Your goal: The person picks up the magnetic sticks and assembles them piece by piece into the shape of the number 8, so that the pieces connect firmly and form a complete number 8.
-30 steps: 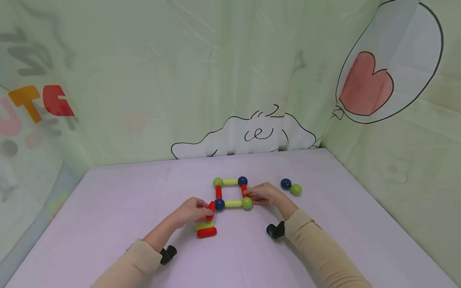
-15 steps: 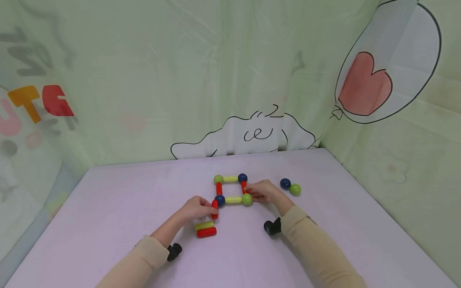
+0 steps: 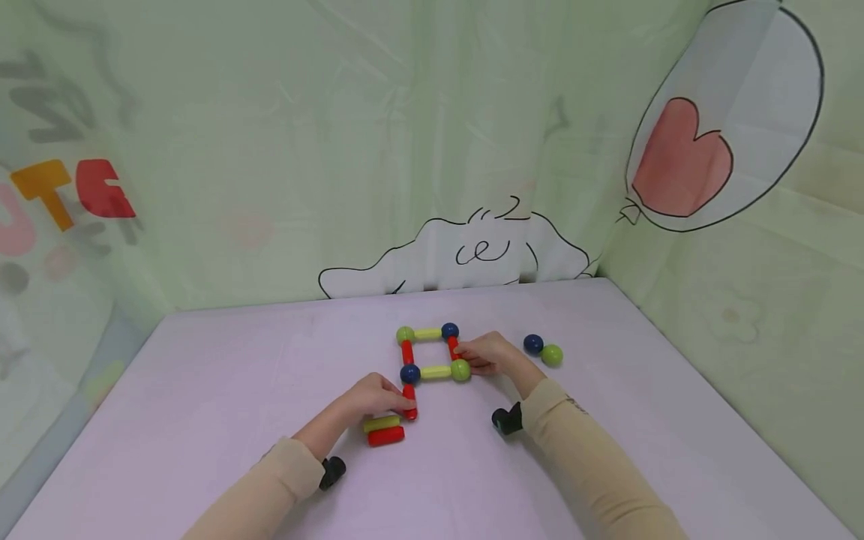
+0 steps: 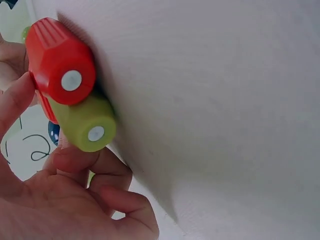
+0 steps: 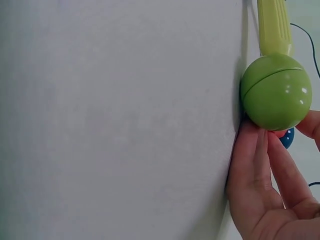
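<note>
Rod point(image 3: 409, 393), red: left hand point(image 3: 373, 396) pinches it tightly, end touching blue ball point(image 3: 409, 374); right hand point(image 3: 493, 353) pinches second red rod point(image 3: 452, 343) in square frame point(image 3: 435, 372).

Curtain point(image 3: 67, 337) — orange "T" point(image 3: 46, 189), red letter point(image 3: 93, 187) unclear | sleeve print point(image 3: 577, 406) — illegible

We hold both arms point(image 3: 594, 465) toward the square point(image 3: 435, 373), left hand point(image 3: 374, 395) pinching beside its near-left corner, right hand point(image 3: 490, 352) gripping its right side.
</note>
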Motion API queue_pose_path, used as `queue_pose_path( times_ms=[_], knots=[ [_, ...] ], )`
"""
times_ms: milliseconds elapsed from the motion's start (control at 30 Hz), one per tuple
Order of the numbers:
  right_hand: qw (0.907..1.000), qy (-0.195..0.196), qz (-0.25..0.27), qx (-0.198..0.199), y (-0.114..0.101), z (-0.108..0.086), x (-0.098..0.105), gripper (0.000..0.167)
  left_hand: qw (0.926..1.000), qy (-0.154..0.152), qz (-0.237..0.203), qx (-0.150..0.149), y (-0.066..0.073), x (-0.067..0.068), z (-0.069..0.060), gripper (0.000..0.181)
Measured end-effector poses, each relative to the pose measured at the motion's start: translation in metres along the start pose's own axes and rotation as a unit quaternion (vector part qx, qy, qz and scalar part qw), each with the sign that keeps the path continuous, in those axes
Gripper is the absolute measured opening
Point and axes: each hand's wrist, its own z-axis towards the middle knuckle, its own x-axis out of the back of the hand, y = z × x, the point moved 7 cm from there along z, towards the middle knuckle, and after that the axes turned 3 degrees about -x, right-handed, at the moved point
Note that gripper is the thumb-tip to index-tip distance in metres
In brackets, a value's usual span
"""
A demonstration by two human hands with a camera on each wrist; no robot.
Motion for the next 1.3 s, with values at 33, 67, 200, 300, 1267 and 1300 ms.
queue_pose_path(
  times_ms=[33, 67, 200, 300, 1267, 1300],
  knots=[
    [1.0, 0.001, -0.003, 0.001, 0.0, -0.001, 0.0, 0.038, 1.0, -0.001, -0.002, 0.0, 0.0, 0.0, 0.0, 0.033],
    [1.0, 0.001, -0.004, 0.002, -0.001, -0.002, 0.0, 0.038, 1.0, -0.002, -0.003, 0.0, 0.0, -0.001, 0.001, 0.032],
    [0.9998, -0.004, -0.012, 0.013, -0.003, -0.002, -0.002, 0.04, 1.0, -0.004, -0.002, -0.003, 0.002, -0.001, 0.003, 0.03],
    [0.9997, -0.008, -0.013, 0.021, -0.003, -0.001, -0.002, 0.04, 1.0, -0.006, -0.004, -0.004, 0.003, -0.001, 0.005, 0.029],
    [0.9866, 0.014, -0.092, 0.134, -0.001, -0.015, 0.003, 0.036, 0.9996, -0.013, 0.024, 0.006, 0.0, 0.001, -0.001, 0.036],
    [0.9839, 0.024, -0.103, 0.145, -0.001, -0.017, 0.005, 0.035, 0.9996, -0.014, 0.024, 0.005, 0.0, 0.001, -0.001, 0.035]
  ],
)
